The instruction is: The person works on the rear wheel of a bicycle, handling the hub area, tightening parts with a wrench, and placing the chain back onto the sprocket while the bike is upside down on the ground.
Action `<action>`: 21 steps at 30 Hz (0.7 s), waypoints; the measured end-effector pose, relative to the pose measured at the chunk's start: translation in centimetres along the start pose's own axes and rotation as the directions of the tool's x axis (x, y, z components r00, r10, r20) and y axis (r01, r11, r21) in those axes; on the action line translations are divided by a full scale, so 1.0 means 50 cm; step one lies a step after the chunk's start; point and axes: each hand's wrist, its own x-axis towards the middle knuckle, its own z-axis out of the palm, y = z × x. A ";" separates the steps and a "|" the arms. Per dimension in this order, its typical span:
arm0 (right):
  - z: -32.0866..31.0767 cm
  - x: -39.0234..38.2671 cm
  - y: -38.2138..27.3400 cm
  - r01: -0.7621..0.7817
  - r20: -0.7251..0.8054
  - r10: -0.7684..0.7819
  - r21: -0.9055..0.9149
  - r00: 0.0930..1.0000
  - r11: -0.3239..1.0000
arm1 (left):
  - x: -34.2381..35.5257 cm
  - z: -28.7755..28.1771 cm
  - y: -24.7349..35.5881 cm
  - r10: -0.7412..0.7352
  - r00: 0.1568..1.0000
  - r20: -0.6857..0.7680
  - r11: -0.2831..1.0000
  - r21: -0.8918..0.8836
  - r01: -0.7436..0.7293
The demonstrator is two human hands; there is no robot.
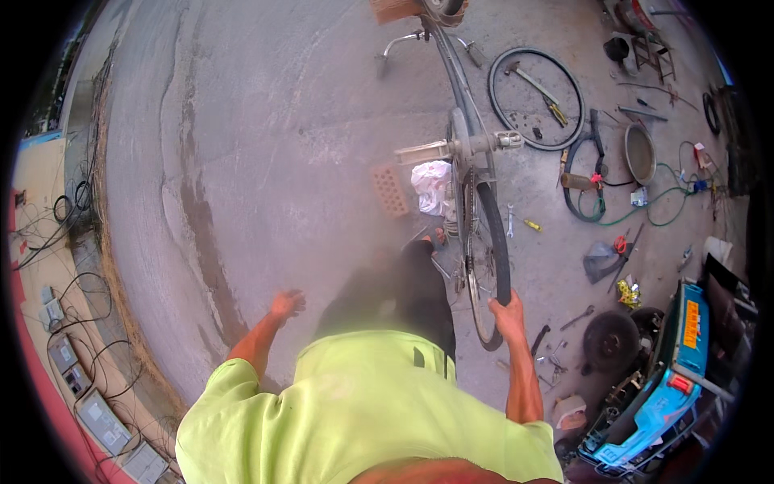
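Note:
My right hand (505, 319) is closed around the black rear tire (492, 222) of a bicycle, which stretches away from me to the top of the view, with its pedal (419, 152) and handlebar (388, 50) showing. Its chain and spokes are partly visible beside the tire. My left hand (288, 303) hangs at my left side, fingers apart and holding nothing. A pink-white crumpled bag (431, 185) and a perforated brick (389, 191) lie left of the frame. A spanner (510, 219) and a yellow tool (533, 225) lie to its right. A hazy smear blurs the middle of the picture.
Right: a loose tire (570, 89) encircling a hammer (528, 81), an inner tube (574, 206), a metal basin (639, 154), scattered tools, black wheels (605, 341) and a blue vehicle (649, 411). Left: tangled cables and grey boxes (103, 421) along a ledge (56, 161).

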 end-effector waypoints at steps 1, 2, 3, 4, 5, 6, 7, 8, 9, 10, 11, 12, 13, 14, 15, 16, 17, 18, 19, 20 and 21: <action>-0.001 0.015 0.001 -0.032 0.026 0.031 0.024 0.999 0.999 | -0.022 0.012 0.007 -0.001 1.000 0.000 1.000 -0.002 0.001; -0.010 0.018 -0.011 -0.031 0.030 0.031 0.018 0.999 0.999 | -0.042 0.018 0.015 -0.003 1.000 -0.007 1.000 -0.005 0.003; -0.018 0.017 -0.026 -0.031 0.032 0.030 0.011 0.999 0.999 | -0.057 0.021 0.020 -0.009 1.000 -0.009 1.000 -0.017 0.009; -0.026 0.014 -0.041 -0.030 0.034 0.030 0.005 0.999 1.000 | -0.070 0.023 0.025 -0.015 1.000 -0.010 1.000 -0.028 0.014; -0.037 0.007 -0.056 -0.032 0.038 0.032 0.000 0.999 1.000 | -0.084 0.028 0.026 -0.022 1.000 -0.008 0.999 -0.041 0.021; -0.048 -0.002 -0.073 -0.033 0.040 0.033 -0.004 0.999 0.999 | -0.099 0.033 0.028 -0.030 0.999 -0.014 0.998 -0.055 0.029; -0.059 -0.012 -0.092 -0.035 0.040 0.036 -0.007 0.999 0.999 | -0.112 0.036 0.032 -0.038 0.999 -0.018 0.997 -0.068 0.036; -0.076 -0.028 -0.120 -0.013 0.036 0.014 -0.017 0.999 1.000 | -0.124 0.043 0.031 -0.047 0.999 -0.016 0.996 -0.081 0.046; -0.094 -0.043 -0.162 0.015 0.035 -0.014 -0.028 0.999 0.999 | -0.127 0.046 0.022 -0.043 0.999 -0.009 0.995 -0.089 0.042; -0.111 -0.058 -0.200 0.043 0.035 -0.042 -0.039 0.999 0.998 | -0.120 0.047 0.008 -0.039 0.999 -0.002 0.995 -0.097 0.039; -0.130 -0.073 -0.233 0.060 0.040 -0.059 -0.033 0.997 0.998 | -0.115 0.055 -0.001 -0.033 0.999 0.012 0.994 -0.105 0.034; -0.146 -0.081 -0.268 0.085 0.041 -0.084 -0.022 0.996 0.996 | -0.112 0.064 0.011 -0.019 1.000 0.015 0.993 -0.113 0.020; -0.158 -0.088 -0.291 0.110 0.042 -0.109 -0.012 0.993 0.994 | -0.112 0.074 0.024 -0.006 1.000 0.019 0.993 -0.121 0.008; -0.171 -0.090 -0.302 0.101 0.042 -0.100 -0.009 0.994 0.995 | -0.112 0.085 0.032 0.005 1.000 0.023 0.991 -0.132 -0.002; -0.185 -0.091 -0.311 0.091 0.043 -0.091 -0.008 0.995 0.996 | -0.110 0.093 0.035 0.017 1.000 0.023 0.986 -0.164 -0.014; -0.196 -0.092 -0.323 0.082 0.045 -0.082 -0.007 0.996 0.997 | -0.108 0.102 0.036 0.029 0.999 0.021 0.980 -0.197 -0.025; -0.201 -0.096 -0.338 0.077 0.043 -0.076 -0.009 0.996 0.997 | -0.106 0.109 0.032 0.038 0.999 0.016 0.973 -0.230 -0.034; -0.207 -0.100 -0.355 0.072 0.042 -0.071 -0.012 0.997 0.997 | -0.105 0.116 0.023 0.025 1.000 0.009 0.972 -0.232 -0.022; -0.210 -0.101 -0.366 0.066 0.041 -0.066 -0.015 0.997 0.998 | -0.103 0.124 0.013 0.012 1.000 0.004 0.972 -0.234 -0.011; -0.209 -0.099 -0.370 0.072 0.037 -0.071 -0.051 0.997 0.996 | -0.103 0.131 0.004 -0.001 1.000 0.000 0.972 -0.234 0.001; -0.207 -0.094 -0.370 0.078 0.032 -0.076 -0.087 0.997 0.993 | -0.103 0.136 -0.004 -0.015 1.000 0.006 0.974 -0.227 0.016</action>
